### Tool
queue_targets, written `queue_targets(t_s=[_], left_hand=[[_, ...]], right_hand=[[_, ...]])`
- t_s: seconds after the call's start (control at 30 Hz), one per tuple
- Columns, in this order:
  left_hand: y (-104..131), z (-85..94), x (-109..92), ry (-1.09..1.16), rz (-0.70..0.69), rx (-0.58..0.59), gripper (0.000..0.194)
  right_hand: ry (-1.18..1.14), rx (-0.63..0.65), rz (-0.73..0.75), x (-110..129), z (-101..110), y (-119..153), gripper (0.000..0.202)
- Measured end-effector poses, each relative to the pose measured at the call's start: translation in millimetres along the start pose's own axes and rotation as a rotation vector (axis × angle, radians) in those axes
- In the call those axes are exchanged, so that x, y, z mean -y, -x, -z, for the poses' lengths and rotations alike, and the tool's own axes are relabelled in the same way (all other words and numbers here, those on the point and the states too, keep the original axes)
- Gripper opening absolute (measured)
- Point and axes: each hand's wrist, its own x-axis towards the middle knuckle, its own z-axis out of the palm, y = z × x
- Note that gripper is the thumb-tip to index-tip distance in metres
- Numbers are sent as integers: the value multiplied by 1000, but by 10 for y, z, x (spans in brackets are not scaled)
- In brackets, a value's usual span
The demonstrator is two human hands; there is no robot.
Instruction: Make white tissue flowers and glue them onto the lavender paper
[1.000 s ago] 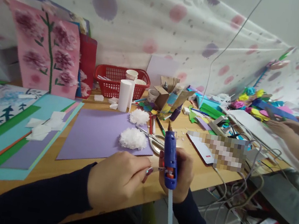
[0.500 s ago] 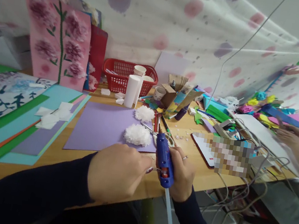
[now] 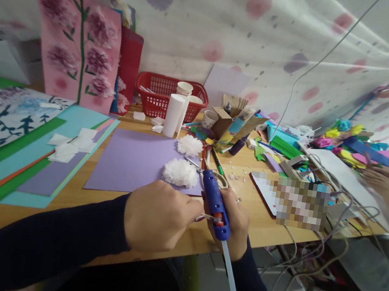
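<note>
A blue glue gun (image 3: 215, 202) is in my right hand (image 3: 236, 220), its nozzle pointing away from me and a long translucent glue stick (image 3: 231, 275) sticking out of its back end. Just left of it, my left hand (image 3: 161, 217) is closed, with thumb and index finger pinching a thin, pale piece beside the gun's red part; what it is cannot be made out. Beyond my hands, two fluffy white paper flowers (image 3: 180, 172) rest on the right part of a purple sheet (image 3: 124, 160). Scissors (image 3: 194, 164) lie partly hidden behind the gun.
Coloured papers (image 3: 39, 173) cover the table's left. At the back stand a red basket (image 3: 145, 102), a white roll (image 3: 173, 115) and a cardboard box (image 3: 223, 123). A phone (image 3: 263, 193) and cables lie right; another person's hands (image 3: 380, 180) are at the far right.
The glue gun has tilted slightly, its glue stick swinging to the right. My left hand has shifted a little to the right, still pinching. The whole view has shifted slightly.
</note>
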Motion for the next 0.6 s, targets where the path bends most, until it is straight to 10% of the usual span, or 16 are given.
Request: queue_targets(t_s=[0.6], left_hand=[[44,96,-51,-545,-239,-261,19]], right_hand=[[46,175,36,47,66,-47,9]])
